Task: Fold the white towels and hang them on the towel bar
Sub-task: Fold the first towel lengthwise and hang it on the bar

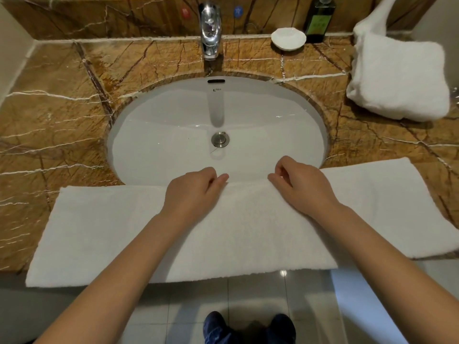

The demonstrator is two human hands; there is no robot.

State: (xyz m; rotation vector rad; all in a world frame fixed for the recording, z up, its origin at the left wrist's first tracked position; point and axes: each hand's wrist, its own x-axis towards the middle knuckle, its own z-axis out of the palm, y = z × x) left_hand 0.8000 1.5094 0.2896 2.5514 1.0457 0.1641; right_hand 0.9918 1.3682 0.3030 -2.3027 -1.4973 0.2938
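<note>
A long white towel (104, 232) lies folded lengthwise across the front of the marble counter, spanning the near rim of the sink. My left hand (196, 192) and my right hand (300, 187) sit side by side at the middle of its far edge, each pinching that edge with curled fingers. Another white towel (400, 78) lies loosely folded at the back right of the counter. No towel bar is in view.
The white oval sink (173, 125) sits in the brown marble counter (54, 115), with a chrome faucet (211, 28) behind it. A white soap dish (288, 39) and a dark green bottle (319, 19) stand at the back right. Tiled floor and my shoes show below.
</note>
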